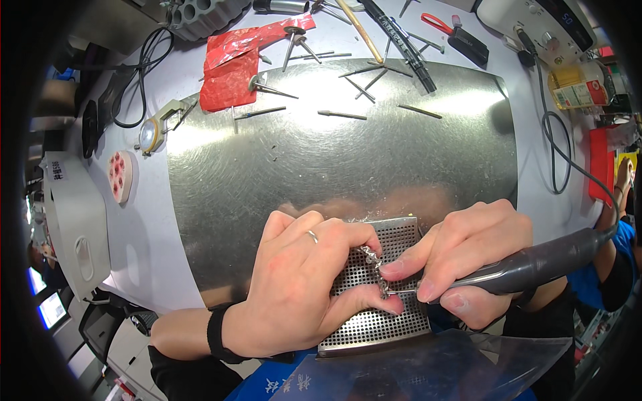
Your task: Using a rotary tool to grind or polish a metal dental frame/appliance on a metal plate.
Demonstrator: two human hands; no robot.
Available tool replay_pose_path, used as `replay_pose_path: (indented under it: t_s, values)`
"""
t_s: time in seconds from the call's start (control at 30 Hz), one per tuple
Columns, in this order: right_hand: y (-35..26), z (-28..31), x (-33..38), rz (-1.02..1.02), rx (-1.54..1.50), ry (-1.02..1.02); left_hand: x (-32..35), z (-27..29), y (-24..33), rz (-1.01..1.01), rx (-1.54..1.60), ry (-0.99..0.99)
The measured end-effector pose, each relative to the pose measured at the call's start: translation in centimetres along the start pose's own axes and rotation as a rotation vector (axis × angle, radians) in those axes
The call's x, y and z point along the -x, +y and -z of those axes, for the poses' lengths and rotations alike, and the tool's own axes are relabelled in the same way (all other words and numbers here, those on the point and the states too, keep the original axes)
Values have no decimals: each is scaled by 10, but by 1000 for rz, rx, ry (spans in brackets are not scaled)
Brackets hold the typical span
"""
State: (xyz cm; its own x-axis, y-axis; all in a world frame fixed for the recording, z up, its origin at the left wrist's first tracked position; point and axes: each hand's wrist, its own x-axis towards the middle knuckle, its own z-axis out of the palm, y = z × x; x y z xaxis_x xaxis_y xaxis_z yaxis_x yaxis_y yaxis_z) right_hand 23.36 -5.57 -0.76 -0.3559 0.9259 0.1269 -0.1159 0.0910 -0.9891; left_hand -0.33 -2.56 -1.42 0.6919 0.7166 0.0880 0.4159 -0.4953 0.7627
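Note:
My left hand (291,284) pinches a small, curved, silvery dental framework (372,258) between its bent fingers and thumb. In my right hand (471,250) is a dark grey rotary handpiece (545,264), gripped like a pen. The handpiece's thin metal bur (402,291) points left and meets the lower end of the framework, or nearly so; I cannot tell whether they touch. My right thumb rests close against the framework too. Both hands are over a perforated metal grate (364,336) at the near edge of the bench. Fingers hide part of the framework.
A steel sheet (267,167) covers the bench middle. Several loose burs (341,115), a red wrapper (231,73) and a black marker (404,50) lie at its far side. At left are a dial caliper (152,134) and pink-white dental model (120,177). The handpiece cord (588,174) runs to a control box (545,30).

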Motion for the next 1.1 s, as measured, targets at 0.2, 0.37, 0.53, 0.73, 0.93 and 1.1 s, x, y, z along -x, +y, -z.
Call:
replay_pose_path:
  t_s: [0.2, 0.37, 0.53, 0.73, 0.93, 1.1]
  values:
    - [1, 1, -1, 11, 6, -26, -1, 0, 0, 2, -3, 4]
    - [4, 0, 0, 26, -4, -8, -1, 0, 0, 5, -4, -1]
    - [0, 4, -1, 24, 32, -76, 0, 0, 1, 20, 0, -18]
    - [3, 0, 1, 35, 12, -28, 0, 0, 0, 7, -3, -13]
    - [2, 0, 0, 29, -2, 2, -1, -1, 0, 5, 13, 9]
    - [2, 0, 1, 18, -1, -2, -1, 0, 2, 13, 1, -9]
